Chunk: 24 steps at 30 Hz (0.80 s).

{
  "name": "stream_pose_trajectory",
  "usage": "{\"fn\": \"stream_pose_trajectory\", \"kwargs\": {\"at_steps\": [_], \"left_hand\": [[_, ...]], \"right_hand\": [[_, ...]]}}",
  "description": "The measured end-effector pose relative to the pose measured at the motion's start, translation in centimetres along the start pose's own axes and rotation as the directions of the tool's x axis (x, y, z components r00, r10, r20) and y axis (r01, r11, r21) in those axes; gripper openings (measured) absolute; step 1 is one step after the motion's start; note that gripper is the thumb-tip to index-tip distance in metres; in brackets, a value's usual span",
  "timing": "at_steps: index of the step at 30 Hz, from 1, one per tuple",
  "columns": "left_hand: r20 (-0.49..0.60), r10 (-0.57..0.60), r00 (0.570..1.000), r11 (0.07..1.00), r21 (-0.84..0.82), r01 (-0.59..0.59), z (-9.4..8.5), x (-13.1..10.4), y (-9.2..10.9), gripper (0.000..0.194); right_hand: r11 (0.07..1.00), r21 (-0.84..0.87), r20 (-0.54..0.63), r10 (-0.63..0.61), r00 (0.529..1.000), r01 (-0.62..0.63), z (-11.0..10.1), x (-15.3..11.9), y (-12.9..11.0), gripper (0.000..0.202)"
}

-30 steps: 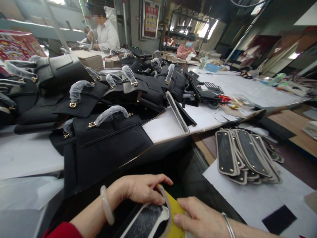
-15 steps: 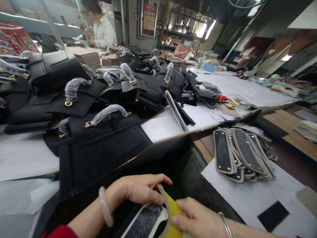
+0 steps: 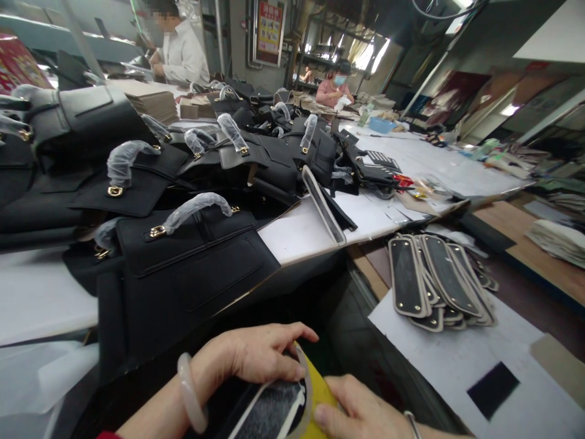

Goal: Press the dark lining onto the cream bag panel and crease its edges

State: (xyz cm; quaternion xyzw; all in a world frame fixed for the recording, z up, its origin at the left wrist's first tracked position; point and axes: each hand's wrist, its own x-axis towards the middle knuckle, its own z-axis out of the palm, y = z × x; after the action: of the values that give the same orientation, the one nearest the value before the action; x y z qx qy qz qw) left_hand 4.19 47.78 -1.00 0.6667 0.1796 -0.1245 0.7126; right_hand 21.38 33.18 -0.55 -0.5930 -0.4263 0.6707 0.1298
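- Long black bag-base panel with pale rounded rim [image 3: 267,411]: lying at bottom centre, between both hands, long axis slanting from lower left to upper right.
- Left hand [image 3: 256,353]: curling over its far rounded end, fingers gripping the rim, nearer.
- Right hand [image 3: 361,411]: pinching the yellow sheet [image 3: 320,396] beneath, thumb pressing.

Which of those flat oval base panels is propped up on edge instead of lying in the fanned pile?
The lone base panel leaning at the table's edge beside the black handbags. The others lie flat, overlapped in the fanned pile on white paper to the right.
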Motion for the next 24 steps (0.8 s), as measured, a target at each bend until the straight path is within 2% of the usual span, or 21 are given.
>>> {"fn": "stream_pose_trajectory", "kwargs": {"at_steps": [5,12,15,18,22,24], "left_hand": [[0.009,0.015,1.000,1.000,0.013,-0.016,-0.1,0.0,-0.2,0.066],[-0.017,0.034,0.999,0.998,0.055,-0.033,-0.2,0.4,-0.9,0.079],[-0.085,0.017,0.996,0.994,0.108,-0.007,0.2,0.1,-0.5,0.083],[-0.188,0.002,0.982,0.991,0.134,0.024,1.1,-0.7,0.4,0.085],[-0.334,0.021,0.942,0.987,0.155,0.034,2.6,-1.5,1.5,0.076],[-0.404,0.018,0.915,0.988,0.150,0.046,3.3,-1.6,1.6,0.071]], "right_hand": [[0.988,0.096,0.013,-0.125,0.992,0.124,1.0,0.9,0.0,0.061],[0.986,0.069,-0.039,-0.149,0.988,0.151,2.2,1.5,-0.3,0.071],[0.988,0.028,-0.079,-0.148,0.986,0.151,3.4,1.8,0.4,0.080],[0.994,-0.042,-0.180,-0.107,0.978,0.101,4.9,2.4,2.2,0.082],[0.997,-0.024,-0.337,-0.077,0.938,0.073,6.4,3.6,4.4,0.073],[0.995,0.011,-0.344,-0.088,0.935,0.098,6.8,4.0,4.4,0.072]]}}
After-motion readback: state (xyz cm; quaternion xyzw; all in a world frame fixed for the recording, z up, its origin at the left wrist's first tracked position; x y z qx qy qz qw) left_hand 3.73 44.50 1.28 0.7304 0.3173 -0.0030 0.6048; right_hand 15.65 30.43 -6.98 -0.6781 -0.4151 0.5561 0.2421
